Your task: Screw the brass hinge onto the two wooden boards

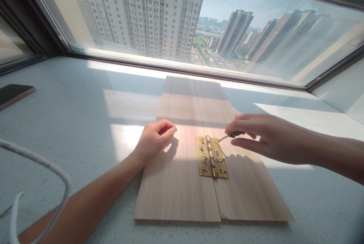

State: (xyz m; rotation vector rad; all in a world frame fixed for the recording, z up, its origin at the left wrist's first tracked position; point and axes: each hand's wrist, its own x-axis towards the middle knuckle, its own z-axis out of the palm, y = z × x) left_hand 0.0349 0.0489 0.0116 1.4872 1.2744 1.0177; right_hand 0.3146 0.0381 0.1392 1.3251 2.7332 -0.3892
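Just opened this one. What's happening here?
A person's right hand holds a small screwdriver, its tip at a screw near the upper right of a brass-coloured hinge. The hinge lies across the seam between a left board and a right board; other screws show on both leaves. The left hand, fingers curled, is at the left board.

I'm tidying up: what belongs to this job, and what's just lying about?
Job: black-handled metal screwdriver; rectangular brass-coloured hinge; small silvery screws; two pale wood-grain boards.

Apparently unrelated: flat, dark phone-like device; curved white cable.
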